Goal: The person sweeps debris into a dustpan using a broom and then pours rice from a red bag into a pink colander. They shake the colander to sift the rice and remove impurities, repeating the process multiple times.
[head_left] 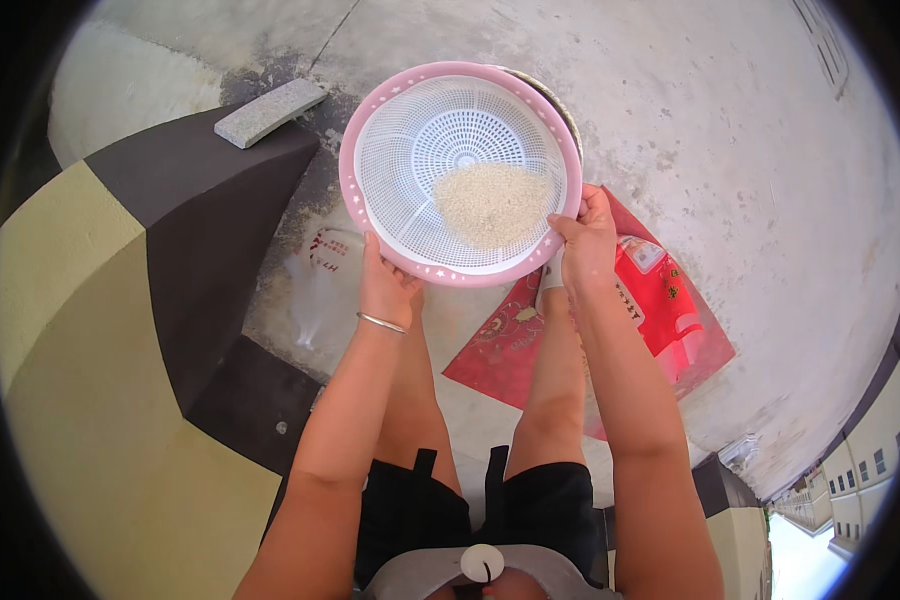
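left hand [388, 285] and right hand [587, 245] in narrow grips on a pink-rimmed sieve [350, 150]

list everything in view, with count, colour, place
colander: 1, white with pink rim, upper centre
grains: one heap, cream, inside colander
round rim: 1, tan, behind colander
printed bag: probably 1, red, right of centre
plastic sack: 1, whitish, left of centre
wall: 1, cream and dark, left
stone slab: 1, grey, on wall
concrete ground: 1, grey, beneath
buildings: several, pale, lower right
shorts: 1 pair, black, bottom centre
bracelet: 1, silver, left wrist
legs: 2, bare, lower centre
left hand: 1, bare, colander's lower left
right hand: 1, bare, colander's lower right
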A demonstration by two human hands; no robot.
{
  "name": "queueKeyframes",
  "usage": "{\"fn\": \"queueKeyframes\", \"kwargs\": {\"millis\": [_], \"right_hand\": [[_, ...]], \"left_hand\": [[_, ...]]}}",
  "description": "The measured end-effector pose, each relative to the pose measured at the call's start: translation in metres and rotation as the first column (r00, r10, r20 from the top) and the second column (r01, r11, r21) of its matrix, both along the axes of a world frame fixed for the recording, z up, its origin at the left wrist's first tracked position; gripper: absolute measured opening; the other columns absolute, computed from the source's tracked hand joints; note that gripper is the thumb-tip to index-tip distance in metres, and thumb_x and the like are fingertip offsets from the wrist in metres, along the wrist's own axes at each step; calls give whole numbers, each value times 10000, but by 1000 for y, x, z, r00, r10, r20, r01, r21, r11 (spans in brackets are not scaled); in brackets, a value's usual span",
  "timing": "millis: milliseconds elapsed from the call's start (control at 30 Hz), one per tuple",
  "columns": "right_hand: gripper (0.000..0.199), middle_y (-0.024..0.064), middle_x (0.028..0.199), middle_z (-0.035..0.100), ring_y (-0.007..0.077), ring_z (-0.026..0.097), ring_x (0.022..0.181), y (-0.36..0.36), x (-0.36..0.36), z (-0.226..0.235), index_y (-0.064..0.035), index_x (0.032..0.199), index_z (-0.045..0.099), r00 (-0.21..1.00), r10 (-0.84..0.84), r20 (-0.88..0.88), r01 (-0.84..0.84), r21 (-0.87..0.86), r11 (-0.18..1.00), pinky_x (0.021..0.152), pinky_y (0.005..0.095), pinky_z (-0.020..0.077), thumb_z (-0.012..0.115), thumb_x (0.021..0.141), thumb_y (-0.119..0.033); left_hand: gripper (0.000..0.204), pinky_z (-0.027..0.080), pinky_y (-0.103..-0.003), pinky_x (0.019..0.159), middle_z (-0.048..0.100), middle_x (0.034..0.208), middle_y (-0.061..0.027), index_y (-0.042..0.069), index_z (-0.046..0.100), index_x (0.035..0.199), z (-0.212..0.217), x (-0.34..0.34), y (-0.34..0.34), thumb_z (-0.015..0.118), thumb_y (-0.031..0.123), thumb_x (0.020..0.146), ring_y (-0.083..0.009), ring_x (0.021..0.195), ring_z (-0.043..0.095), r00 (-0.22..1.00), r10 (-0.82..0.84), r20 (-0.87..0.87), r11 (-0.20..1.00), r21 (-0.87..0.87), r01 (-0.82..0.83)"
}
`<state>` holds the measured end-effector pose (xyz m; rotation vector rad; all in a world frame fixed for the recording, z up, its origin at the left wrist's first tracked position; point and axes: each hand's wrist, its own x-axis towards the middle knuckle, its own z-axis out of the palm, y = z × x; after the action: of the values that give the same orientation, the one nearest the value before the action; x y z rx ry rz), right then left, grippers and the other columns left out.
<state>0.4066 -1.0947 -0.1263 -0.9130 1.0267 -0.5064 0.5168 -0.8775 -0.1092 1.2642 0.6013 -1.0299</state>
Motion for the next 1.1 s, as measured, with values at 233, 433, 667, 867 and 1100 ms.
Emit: {"fn": "queueKeyframes", "kwargs": {"millis": [233, 433, 667, 867, 1100], "right_hand": [[383, 191, 1000, 595, 220, 631, 837, 1, -5, 17, 51, 1080, 447, 995, 55, -86, -63, -84, 994, 723, 307, 543, 435, 714, 165], [389, 176, 988, 604, 206, 631, 811, -19, -14, 19, 56, 1088, 449, 996, -7, -85, 10, 39, 999, 745, 301, 524, 456, 713, 160], [396, 186, 1007, 609, 219, 643, 839, -11, -17, 13, 65, 1115, 441, 998, 13, -68, -7, 92, 996, 750, 317, 540, 461, 730, 157], [403, 139, 1015, 616, 194, 618, 935, -37, -23, 6, 25, 1098, 451, 999, -34, -22, 38, 239, 970, 822, 315, 500, 513, 722, 158], [382, 152, 1026, 613, 190, 615, 914, -28, -20, -1, 29, 1081, 462, 999, -27, 28, 23, 115, 993, 821, 299, 497, 484, 726, 169]], "left_hand": [[270, 428, -203, 496, 589, 963, -85, 22, 450, 1122, 21, 27, 3, 450, 221, 938, -105, 693, 572, 979, -130, 159, 972, 214, 94], [240, 401, -225, 413, 580, 897, -81, -7, 465, 1076, 6, 13, 3, 532, 55, 854, -101, 602, 531, 964, -156, 217, 971, 210, 110], [246, 383, -222, 389, 586, 884, -95, -4, 473, 1074, 10, 6, -5, 531, 23, 836, -111, 547, 513, 963, -153, 224, 962, 259, 92], [275, 413, -228, 422, 577, 938, -128, -29, 462, 1088, 18, -13, -16, 541, 2, 826, -129, 622, 554, 920, -205, 333, 955, 273, 114], [299, 485, -250, 505, 581, 946, -134, -64, 456, 1052, -4, -8, -7, 592, 51, 811, -158, 706, 585, 934, -148, 326, 942, 333, 33]]}}
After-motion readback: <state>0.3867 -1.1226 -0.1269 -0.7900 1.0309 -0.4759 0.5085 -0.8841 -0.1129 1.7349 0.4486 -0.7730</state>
